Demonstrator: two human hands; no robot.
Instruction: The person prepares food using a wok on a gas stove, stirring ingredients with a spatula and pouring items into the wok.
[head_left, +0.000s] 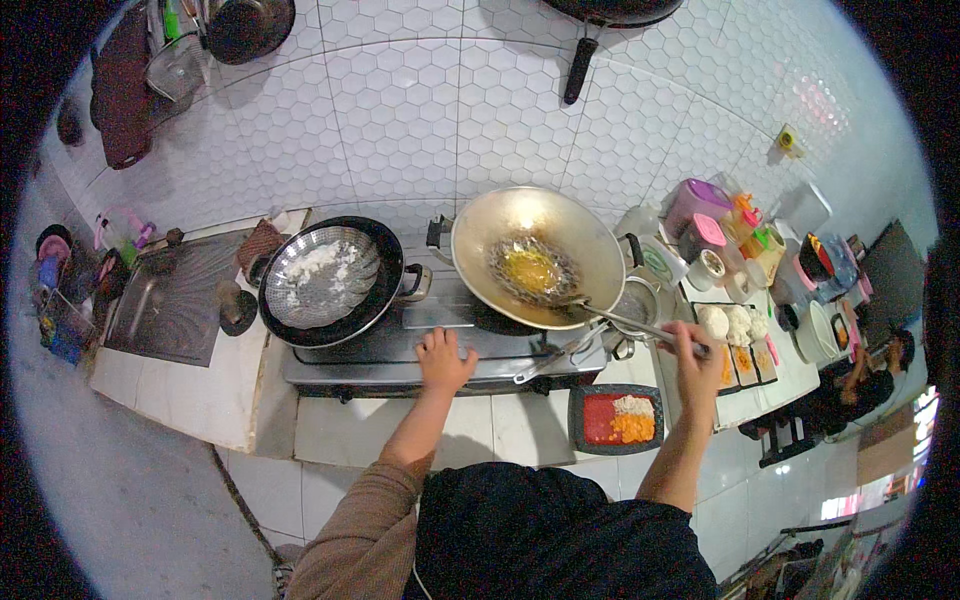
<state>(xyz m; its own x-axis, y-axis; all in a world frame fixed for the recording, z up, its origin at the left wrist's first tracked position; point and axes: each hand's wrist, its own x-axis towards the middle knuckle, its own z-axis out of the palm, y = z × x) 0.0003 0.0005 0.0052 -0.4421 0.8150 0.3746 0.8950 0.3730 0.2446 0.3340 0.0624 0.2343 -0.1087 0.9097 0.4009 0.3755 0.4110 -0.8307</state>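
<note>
My right hand (691, 352) is closed around the handle of a metal cooking utensil (637, 325), whose head dips into the wok. In the large metal wok (480, 232), something yellow and brown (534, 271) sits in bubbling oil. My left hand (445, 361) rests with its fingers apart at the front of the gas stove (360, 365), holding nothing. Left of the wok, a black pan (390, 292) holds a perforated metal steamer plate (289, 304) with white bits on it. A dark tray (578, 431) of red, orange and whitish food lies at the front.
Tongs (544, 367) and a strainer (636, 300) lie right of the wok. Beyond them are white rounded portions (712, 321), jars and containers (701, 232) on the counter. A metal sink (161, 322) is at left. A person (870, 386) sits at far right.
</note>
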